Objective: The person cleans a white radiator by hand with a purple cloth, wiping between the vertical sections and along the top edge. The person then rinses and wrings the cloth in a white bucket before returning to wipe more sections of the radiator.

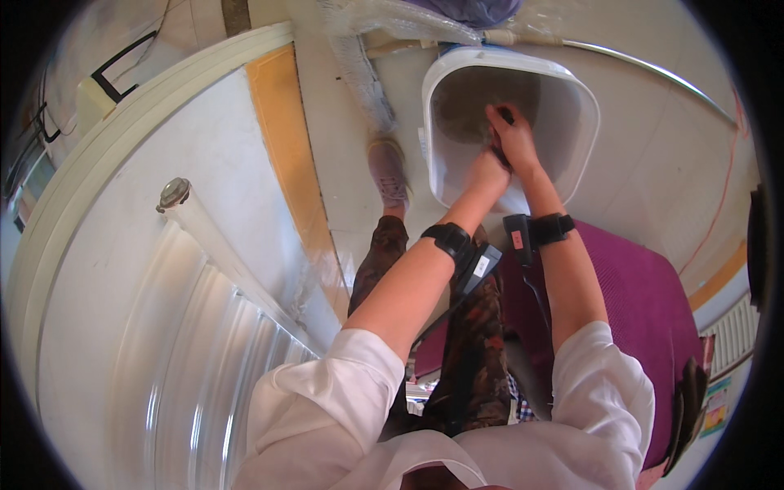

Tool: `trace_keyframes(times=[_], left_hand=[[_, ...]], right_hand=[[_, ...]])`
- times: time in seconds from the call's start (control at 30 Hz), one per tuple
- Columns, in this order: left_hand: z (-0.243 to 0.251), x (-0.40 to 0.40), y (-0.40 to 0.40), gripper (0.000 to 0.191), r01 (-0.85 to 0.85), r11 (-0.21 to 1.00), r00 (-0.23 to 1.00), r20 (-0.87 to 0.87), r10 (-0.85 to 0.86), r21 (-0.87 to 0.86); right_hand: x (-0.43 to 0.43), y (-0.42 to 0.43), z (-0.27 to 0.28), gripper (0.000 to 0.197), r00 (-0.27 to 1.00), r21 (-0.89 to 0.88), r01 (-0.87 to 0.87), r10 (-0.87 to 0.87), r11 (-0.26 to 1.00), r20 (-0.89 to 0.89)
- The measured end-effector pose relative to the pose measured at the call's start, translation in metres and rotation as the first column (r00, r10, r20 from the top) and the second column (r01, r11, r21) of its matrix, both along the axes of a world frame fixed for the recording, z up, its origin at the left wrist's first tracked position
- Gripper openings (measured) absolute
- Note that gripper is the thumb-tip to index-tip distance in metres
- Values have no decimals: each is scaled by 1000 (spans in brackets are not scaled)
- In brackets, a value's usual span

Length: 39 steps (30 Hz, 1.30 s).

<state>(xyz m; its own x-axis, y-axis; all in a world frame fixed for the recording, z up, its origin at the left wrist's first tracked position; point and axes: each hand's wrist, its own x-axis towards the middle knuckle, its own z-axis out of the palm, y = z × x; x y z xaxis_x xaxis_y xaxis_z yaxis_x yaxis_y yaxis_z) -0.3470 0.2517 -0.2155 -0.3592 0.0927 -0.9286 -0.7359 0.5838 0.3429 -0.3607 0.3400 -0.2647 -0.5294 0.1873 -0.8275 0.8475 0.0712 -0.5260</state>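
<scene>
A white plastic bucket [579, 116] stands on the floor before me, with murky brownish water [468, 104] in its bottom. Both my hands are over its opening, close together. My left hand [490, 168] lies lower, partly under the other, its fingers hidden. My right hand [516, 138] is bent above it, thumb and fingers close together. Something dark shows between and beside the hands; whether they grip it, and what it is, I cannot tell. Black bands with small black devices are strapped to both forearms.
A maroon padded seat [637, 288] is at the right. Behind the bucket lie a metal pole [649, 70], clear plastic wrapping [361, 73] and a purple bag [478, 11]. A radiator-like ribbed white panel [184, 343] fills the lower left. My shoe [389, 174] is left of the bucket.
</scene>
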Motion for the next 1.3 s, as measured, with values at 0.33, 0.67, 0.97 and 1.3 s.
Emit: trace_keyframes(times=[0.33, 0.67, 0.97, 1.3], left_hand=[[23, -16, -20, 48, -493, 846, 814, 451, 366, 204], [41, -5, -32, 32, -987, -118, 82, 970, 229, 111], [50, -1, -15, 41, -940, -311, 26, 940, 340, 138], [30, -11, -31, 15, -631, 661, 699, 668, 257, 406]], right_hand=[[4, 29, 25, 43, 987, -213, 152, -138, 965, 77], [1, 36, 55, 48, 939, -868, 202, -340, 454, 40], [12, 25, 67, 40, 943, -602, 294, -328, 743, 57], [-18, 22, 72, 21, 989, -579, 149, -129, 802, 76]])
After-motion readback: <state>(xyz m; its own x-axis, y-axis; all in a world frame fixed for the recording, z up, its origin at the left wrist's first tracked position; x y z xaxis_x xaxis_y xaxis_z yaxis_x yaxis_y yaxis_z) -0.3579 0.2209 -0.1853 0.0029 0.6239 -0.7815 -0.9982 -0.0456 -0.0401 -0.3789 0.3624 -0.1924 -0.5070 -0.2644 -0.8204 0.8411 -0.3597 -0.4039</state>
